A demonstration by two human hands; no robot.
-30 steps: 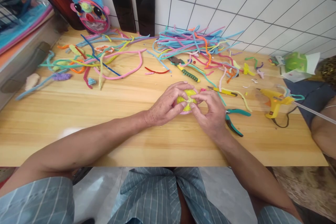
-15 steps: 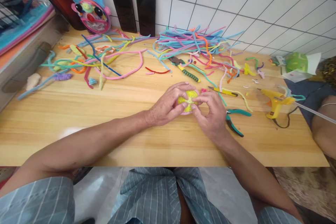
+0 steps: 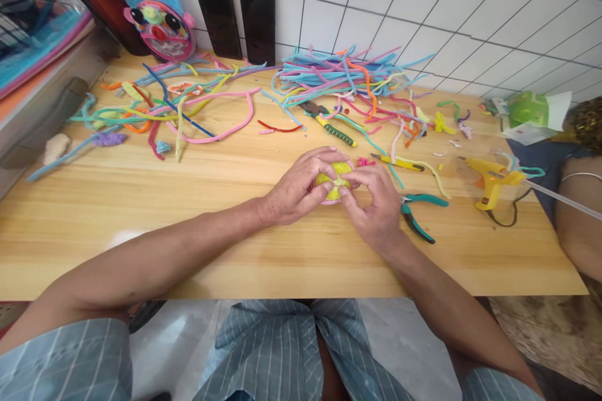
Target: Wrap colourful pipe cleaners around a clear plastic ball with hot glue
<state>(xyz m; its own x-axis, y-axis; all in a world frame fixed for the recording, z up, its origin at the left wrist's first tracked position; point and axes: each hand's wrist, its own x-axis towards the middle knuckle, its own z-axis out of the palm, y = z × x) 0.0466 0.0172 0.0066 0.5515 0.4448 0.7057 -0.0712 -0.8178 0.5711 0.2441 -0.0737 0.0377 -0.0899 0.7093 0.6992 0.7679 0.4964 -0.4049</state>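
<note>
Between my two hands is a round coil of yellow pipe cleaner (image 3: 341, 168) with a pink edge and a pale yellow piece at its middle. My left hand (image 3: 305, 183) wraps round its left side, with the thumb on the pale centre. From the right, my right hand (image 3: 375, 200) grips the same coil, its thumb and index finger pressing near the centre. Fingers cover parts of the rim. Just past my right hand lie a small pink piece (image 3: 365, 161), a yellow utility knife (image 3: 397, 162) and teal-handled pliers (image 3: 424, 200).
A pile of pipe cleaners (image 3: 329, 75) and green-yellow pliers (image 3: 339, 133) lie at the back. Loose pipe cleaners (image 3: 207, 138) spread across the left. A yellow glue gun (image 3: 491, 183) stands at right, near another person's arm (image 3: 580, 219). Two phones (image 3: 256, 19) lean against the wall.
The view has shifted slightly, so everything sits a little further left. Both hands stay on the yellow coil in nearly the same pose.
</note>
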